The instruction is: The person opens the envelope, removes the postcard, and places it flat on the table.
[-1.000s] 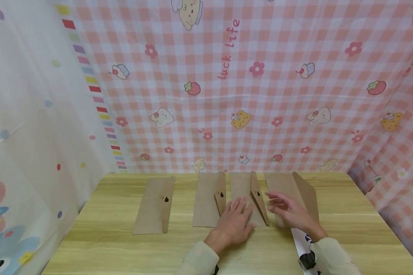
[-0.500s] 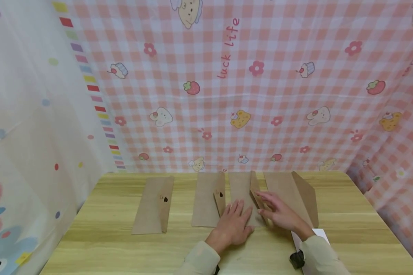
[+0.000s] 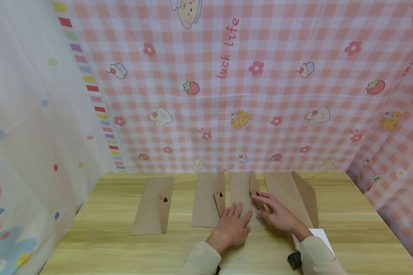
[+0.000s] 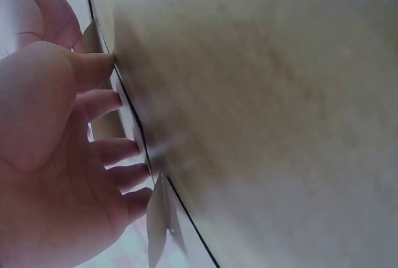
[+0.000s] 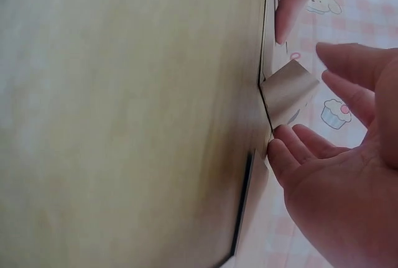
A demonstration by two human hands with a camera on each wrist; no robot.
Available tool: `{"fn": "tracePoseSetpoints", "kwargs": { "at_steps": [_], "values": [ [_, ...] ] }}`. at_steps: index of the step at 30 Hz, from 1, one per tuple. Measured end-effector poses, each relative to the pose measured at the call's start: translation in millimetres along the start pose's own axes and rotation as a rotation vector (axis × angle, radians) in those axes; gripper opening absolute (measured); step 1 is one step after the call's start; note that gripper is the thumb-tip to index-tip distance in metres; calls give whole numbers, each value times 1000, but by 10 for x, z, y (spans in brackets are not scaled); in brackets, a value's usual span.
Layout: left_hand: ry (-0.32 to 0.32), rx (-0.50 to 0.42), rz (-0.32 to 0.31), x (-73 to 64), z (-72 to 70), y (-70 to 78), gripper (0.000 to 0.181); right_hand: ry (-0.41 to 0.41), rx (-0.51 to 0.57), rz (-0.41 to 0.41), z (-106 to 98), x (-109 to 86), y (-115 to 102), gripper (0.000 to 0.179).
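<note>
1. Four brown envelopes are laid in a row across the table (image 3: 106,244); the third envelope (image 3: 240,187), counted from the left, is the one touched by both hands.
2. Its lower part is covered by the left hand (image 3: 229,231), which is laid palm down with the fingers straight and spread; nothing is gripped by it.
3. Its raised flap (image 3: 253,185) is met by the fingertips of the right hand (image 3: 278,214), whose fingers are gently bent, with the thumb held apart (no pinch is seen from the right wrist).
4. The second envelope (image 3: 205,202) is placed just left of the left hand, the first envelope (image 3: 147,210) well apart from it, and the fourth envelope (image 3: 278,187) just beyond the right hand, its flap turned out to the right.
5. White paper (image 3: 321,238) is partly hidden by the right sleeve (image 3: 318,258).
6. "Luck life" is printed in pink on the checked cloth (image 3: 206,107); small dark marks are carried by the first three flaps, too tiny to be read.
7. A second ago the right hand was held over the fourth envelope; since then it has been brought left to the raised flap, while the left hand has been kept in place.
</note>
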State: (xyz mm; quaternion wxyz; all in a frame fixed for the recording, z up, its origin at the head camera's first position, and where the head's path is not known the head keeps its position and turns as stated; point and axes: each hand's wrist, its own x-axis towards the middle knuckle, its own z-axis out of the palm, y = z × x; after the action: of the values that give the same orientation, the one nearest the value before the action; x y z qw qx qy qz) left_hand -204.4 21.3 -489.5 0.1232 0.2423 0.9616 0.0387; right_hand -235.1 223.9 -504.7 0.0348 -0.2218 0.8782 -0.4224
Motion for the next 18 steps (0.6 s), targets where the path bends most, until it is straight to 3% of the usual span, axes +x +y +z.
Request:
{"fn": "tracePoseSetpoints", "kwargs": {
  "at_steps": [11,18],
  "values": [
    [-33,50,-11,24,-21,28,53,-17,-27,-2,-26,-1,29,50],
    [-45,55,-15,27,-46,26,53,-20,9,12,-31,16,37,51]
  ]
}}
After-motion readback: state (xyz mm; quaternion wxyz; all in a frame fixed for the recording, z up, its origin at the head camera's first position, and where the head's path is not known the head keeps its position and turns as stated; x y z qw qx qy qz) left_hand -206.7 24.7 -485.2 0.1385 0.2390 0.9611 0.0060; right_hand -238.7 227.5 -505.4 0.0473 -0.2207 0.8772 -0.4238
